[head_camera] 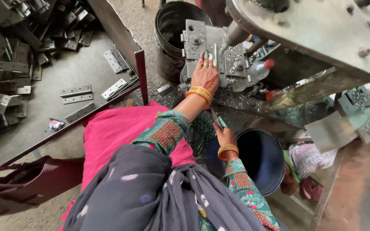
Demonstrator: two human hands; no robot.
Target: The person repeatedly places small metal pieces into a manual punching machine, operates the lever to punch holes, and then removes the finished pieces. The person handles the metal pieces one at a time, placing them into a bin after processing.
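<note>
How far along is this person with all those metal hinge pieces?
Looks done: I cannot tell; neither dark bucket shows its contents. In hand: the left hand presses a piece onto the press block, while the right hand holds another flat metal piece. Left: many hinge pieces lie on the tray at left.

Soft, even daylight is filling my view, casting only faint shadows. Mild glare is showing on the metal shavings (279, 109) right of centre. Edges are bending at the frame corners; my dark shawl (150, 196) at the bottom is blurring slightly.
</note>
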